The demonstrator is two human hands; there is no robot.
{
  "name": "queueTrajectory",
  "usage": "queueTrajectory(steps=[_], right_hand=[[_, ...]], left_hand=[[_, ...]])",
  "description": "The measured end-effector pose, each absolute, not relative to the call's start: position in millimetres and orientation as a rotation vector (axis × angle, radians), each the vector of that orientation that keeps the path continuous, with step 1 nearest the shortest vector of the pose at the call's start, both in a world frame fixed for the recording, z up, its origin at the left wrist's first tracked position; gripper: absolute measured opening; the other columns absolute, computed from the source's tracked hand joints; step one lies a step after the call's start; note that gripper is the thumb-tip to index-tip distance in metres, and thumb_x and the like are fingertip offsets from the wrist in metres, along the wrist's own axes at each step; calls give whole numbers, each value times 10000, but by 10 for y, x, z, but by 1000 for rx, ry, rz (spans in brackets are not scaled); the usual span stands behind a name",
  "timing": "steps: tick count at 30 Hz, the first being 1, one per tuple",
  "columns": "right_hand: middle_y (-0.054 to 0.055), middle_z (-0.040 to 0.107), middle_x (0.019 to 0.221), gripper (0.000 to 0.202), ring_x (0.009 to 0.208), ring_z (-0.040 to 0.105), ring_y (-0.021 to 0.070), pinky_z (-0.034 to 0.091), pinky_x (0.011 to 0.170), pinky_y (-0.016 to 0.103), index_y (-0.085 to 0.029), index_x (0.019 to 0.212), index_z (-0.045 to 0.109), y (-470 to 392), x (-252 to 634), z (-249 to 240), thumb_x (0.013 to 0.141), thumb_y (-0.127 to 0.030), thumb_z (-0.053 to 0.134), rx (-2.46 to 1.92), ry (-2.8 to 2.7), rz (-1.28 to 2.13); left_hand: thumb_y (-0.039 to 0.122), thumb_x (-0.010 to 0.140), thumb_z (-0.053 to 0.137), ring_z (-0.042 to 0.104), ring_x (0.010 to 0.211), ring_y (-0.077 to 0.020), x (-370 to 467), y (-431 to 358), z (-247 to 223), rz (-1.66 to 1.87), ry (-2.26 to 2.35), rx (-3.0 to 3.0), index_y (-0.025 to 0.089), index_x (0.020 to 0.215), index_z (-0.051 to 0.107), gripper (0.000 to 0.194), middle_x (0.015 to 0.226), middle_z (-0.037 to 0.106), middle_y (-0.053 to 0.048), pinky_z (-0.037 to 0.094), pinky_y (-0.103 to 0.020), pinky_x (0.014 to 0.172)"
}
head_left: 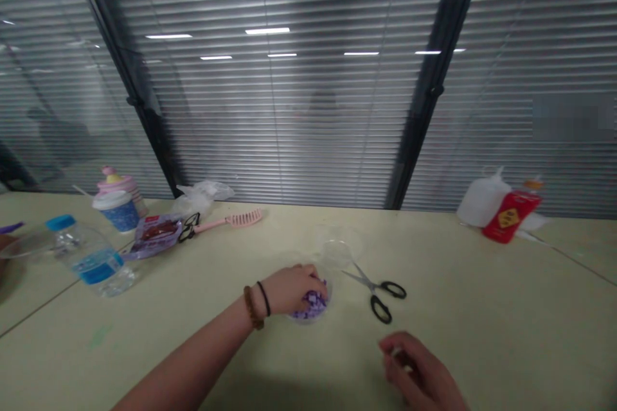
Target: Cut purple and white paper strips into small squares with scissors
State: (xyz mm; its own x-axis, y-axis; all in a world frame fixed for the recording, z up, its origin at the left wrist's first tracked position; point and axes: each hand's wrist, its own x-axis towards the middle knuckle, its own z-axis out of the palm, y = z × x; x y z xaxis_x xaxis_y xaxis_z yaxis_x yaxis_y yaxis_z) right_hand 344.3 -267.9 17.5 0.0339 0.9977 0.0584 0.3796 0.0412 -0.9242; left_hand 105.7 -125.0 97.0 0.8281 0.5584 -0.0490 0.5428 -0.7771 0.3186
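My left hand (295, 289), with a brown and a black band at the wrist, reaches over a clear round container (308, 320) of small purple pieces (314, 303). Its fingers bend down into the pieces, and the fingertips are hidden. Lower right, my right hand (417, 369) is raised above the table with fingers curled; whether something small is between them is too blurred to tell. Black-handled scissors (373, 287) lie spread apart between and beyond my hands. A clear empty cup or lid (336, 253) stands just behind the left hand.
On the left of the table (506, 314) are a water bottle (91, 263), a blue paper cup (118, 212), a purple packet (157, 234) and a pink comb (243, 218). A red bottle (511, 215) stands far right. Another person's hand (6, 247) shows at the left edge.
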Motion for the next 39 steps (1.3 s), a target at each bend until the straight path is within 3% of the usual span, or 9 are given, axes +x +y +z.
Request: queueTrajectory(steps=[3,7,10,12,15,22,26,30,39], right_hand=[[88,610,956,449,630,641,183,431,435,237,-208,1128,444,-2387,3260,417,770,-455,554,-1476,-1327,1324],[241,352,1361,686,579,677,176,452,401,271,-217,1321,242,-1951,2955,514,757,-460,549,-1444,-1225,1532],[207,498,1245,660,593,665,164,499,473,292,-196,1321,252,-1760,2806,477,784,-448,542,-1377,-1166,1636],[111,613,1054,594,645,659,166,521,538,288,-205,1267,335,-1725,2746,447,770,-421,578,-1291,-1158,1674],[28,630,927,628,798,668,209,541,583,292,-259,1259,307,-1769,2668,435,734,-385,625,-1168,-1137,1709],[68,624,1159,569,910,683,225,552,777,412,-306,1238,250,-1694,2782,836,796,-509,545,-985,-1089,1684],[-7,631,1046,641,931,645,200,542,809,380,-379,1251,277,-1342,3240,1237,749,-518,649,-1079,-1191,1320],[12,621,885,721,824,631,228,555,692,369,-298,1244,345,-1013,3593,1353,667,-485,734,-1310,-1351,1029],[94,646,988,652,809,652,257,533,765,423,-220,1297,365,-932,3632,1164,751,-418,660,-1473,-1772,571]], left_hand=[[150,767,648,546,1111,-239,785,-1226,1119,274,771,2535,303,1098,666,365,1203,587,-52,386,-365,1006],[393,823,630,294,1355,-288,419,-1189,947,575,781,2269,293,1334,454,550,1455,361,-96,201,-484,1121],[610,562,764,245,1372,-384,322,-1213,546,681,746,2063,271,1464,138,1149,1500,242,-194,223,-599,1073],[660,489,765,312,1339,-403,351,-1257,294,746,712,1955,270,1458,66,1257,1465,283,-239,258,-609,1048],[678,577,703,369,1317,-356,437,-1335,83,908,669,1831,326,1413,-27,1164,1443,305,-227,301,-558,1045],[666,587,711,367,1309,-336,407,-1373,83,1053,671,1728,341,1388,-52,1153,1469,283,-203,260,-540,1074],[551,801,597,469,1204,-297,380,-1354,78,1038,782,1742,304,1384,120,793,1450,314,-187,333,-515,1023],[435,893,508,518,1106,-252,399,-1350,83,1037,909,1748,264,1310,320,488,1362,396,-141,383,-466,989],[245,860,552,538,1029,-236,400,-1353,78,1000,1064,1848,238,1187,439,346,1158,509,-89,418,-476,968]])
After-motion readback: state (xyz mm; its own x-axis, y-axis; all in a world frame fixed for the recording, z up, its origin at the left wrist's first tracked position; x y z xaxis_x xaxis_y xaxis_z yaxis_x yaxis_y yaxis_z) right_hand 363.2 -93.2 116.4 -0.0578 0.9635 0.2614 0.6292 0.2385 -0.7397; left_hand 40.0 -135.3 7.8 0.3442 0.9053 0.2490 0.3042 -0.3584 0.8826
